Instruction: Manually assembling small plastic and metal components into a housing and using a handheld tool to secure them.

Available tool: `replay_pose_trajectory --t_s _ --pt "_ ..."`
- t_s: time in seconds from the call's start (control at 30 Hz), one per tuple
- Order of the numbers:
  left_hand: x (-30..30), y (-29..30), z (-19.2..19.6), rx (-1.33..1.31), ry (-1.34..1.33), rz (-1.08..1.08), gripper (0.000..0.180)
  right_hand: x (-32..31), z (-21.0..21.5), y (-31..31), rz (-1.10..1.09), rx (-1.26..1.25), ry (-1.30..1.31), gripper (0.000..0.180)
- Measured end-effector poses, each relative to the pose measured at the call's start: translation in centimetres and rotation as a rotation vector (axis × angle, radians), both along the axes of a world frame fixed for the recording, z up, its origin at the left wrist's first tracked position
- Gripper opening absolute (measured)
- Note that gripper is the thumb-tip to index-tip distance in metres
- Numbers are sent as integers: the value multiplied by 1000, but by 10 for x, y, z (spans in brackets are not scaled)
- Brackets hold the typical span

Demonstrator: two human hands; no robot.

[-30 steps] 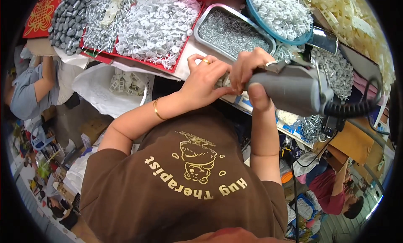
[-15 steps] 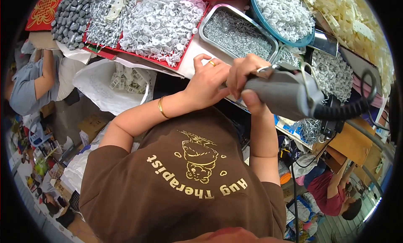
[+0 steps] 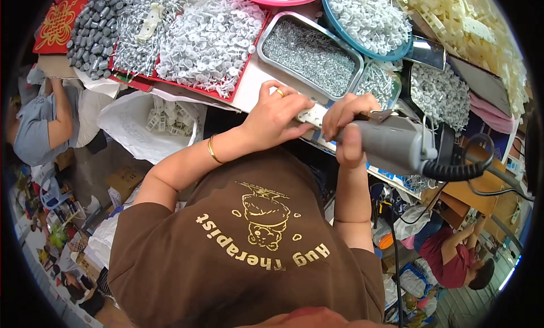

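We grip the grey electric screwdriver (image 3: 391, 144) in our right hand (image 3: 348, 121), fingers wrapped round its body, while our left hand (image 3: 275, 115) closes on a white plastic part (image 3: 310, 117) at the counter (image 3: 252, 81) edge, below the steel tray of screws (image 3: 310, 56)

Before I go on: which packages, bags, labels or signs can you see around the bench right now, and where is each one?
White plastic bag: left of the left hand, below the bench edge, crumpled, open, small white parts inside.
Red panel: far left top, flat, red with gold ornament.
Cardboard box: on the floor lower left, brown, partly hidden.
No screens visible.
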State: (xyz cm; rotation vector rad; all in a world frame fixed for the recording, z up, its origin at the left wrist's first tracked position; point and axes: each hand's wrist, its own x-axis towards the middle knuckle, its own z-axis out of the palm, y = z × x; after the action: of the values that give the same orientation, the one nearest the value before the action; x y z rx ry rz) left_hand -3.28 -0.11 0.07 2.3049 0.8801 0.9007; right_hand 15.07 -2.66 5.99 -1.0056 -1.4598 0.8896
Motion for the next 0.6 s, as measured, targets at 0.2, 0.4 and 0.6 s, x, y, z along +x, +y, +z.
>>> replay_pose_trajectory --t_s 0.2,0.4,0.6 --pt "0 5 -7 68 -174 -58 43 19 48 19 -528 183 285 31" --pt "-33 5 40 -203 -170 -26 42 249 -3 63 -1264 211 78 84" --pt "-183 45 85 -554 404 92 41 335 -14 25 -949 -223 168 70"
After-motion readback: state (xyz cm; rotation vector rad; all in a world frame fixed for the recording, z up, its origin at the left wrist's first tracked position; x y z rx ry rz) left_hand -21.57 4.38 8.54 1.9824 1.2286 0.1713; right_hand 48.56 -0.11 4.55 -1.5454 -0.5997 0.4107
